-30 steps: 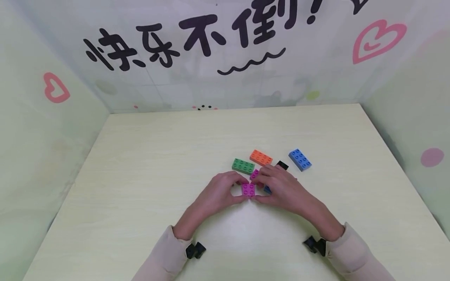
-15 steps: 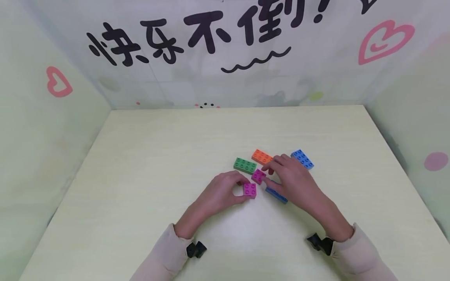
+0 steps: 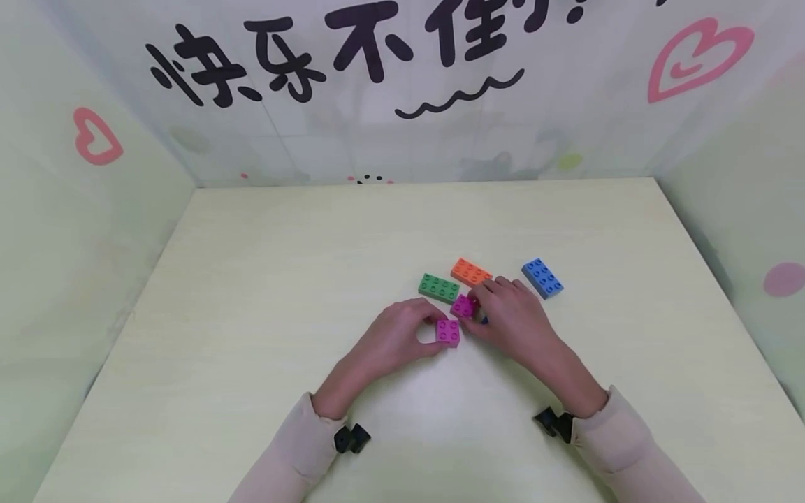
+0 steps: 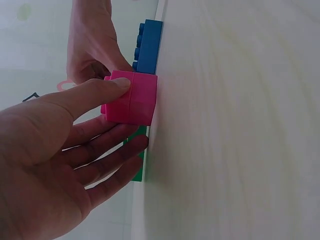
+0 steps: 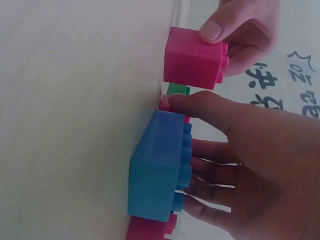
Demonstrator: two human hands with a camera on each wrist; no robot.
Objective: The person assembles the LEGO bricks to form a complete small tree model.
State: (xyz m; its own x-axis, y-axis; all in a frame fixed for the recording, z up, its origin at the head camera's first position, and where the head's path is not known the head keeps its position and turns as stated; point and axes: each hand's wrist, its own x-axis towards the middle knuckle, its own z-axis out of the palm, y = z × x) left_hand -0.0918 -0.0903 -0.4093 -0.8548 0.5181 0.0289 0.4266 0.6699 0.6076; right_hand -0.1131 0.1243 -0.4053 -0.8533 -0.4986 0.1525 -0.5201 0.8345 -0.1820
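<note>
My left hand [image 3: 390, 341] pinches a stack of two pink bricks [image 3: 448, 332] between thumb and fingers. A seam between the two shows on the stack [image 4: 132, 102] in the left wrist view. Just behind and right of it, my right hand [image 3: 518, 323] has thumb and index finger on either side of another small pink brick [image 3: 463, 306], gripping it. A blue brick with a sloped side [image 5: 156, 170] lies under the right hand, mostly hidden in the head view.
Close behind the hands lie a green brick [image 3: 438, 287] and an orange brick [image 3: 470, 272]. A blue brick [image 3: 542, 277] sits farther right. One more pink brick [image 5: 147, 229] appears low in the right wrist view. Printed cloth walls [image 3: 220, 147] enclose the table [image 3: 251, 279].
My right hand has let go of the pink stack, moved right and back, then closed in on the other small pink brick. The left hand keeps its hold in nearly the same place.
</note>
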